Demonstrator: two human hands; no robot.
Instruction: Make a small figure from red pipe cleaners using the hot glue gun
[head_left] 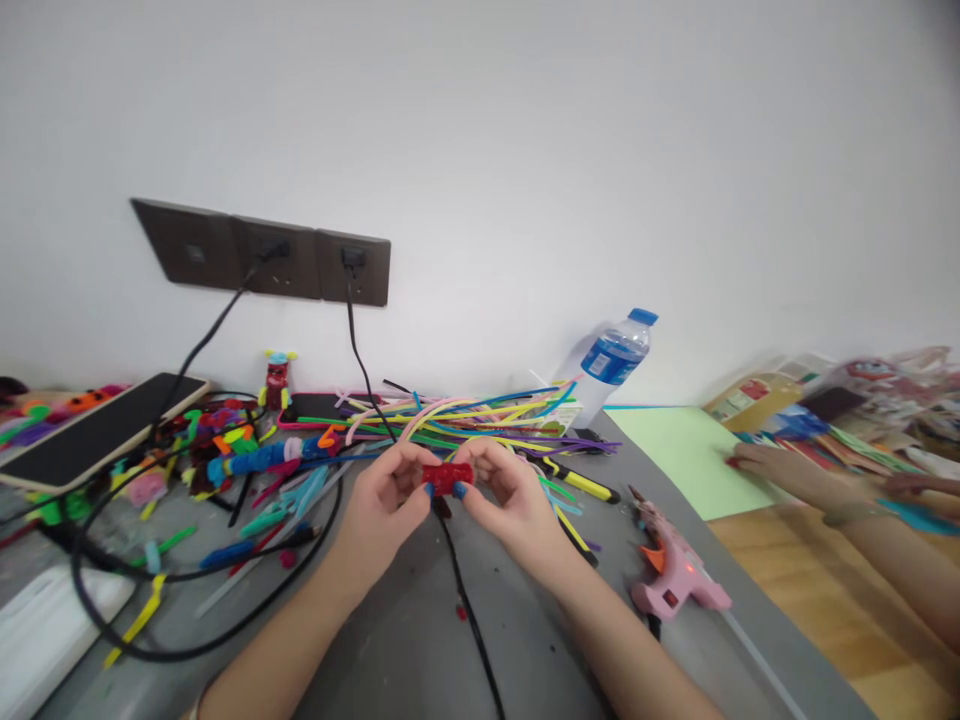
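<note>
Between my two hands, above the grey table, is a small red fuzzy cylinder (pixel 448 479), which looks like a tightly coiled pipe cleaner. My left hand (pixel 386 505) pinches its left end with thumb and fingertips. The right end is pinched by my right hand (pixel 514 505) in the same way. Both thumbs press on its near side. Behind my hands lies a loose heap of coloured pipe cleaners (pixel 457 412). A black cable (pixel 466 590) runs along the table below the red piece.
A pink glue gun (pixel 679 575) with a lit light lies at right. Behind stands a tilted water bottle (pixel 616 352). A phone (pixel 101 425), craft pieces and looped cables crowd the left. A co-worker's hand (pixel 780 470) rests near green paper (pixel 667 450).
</note>
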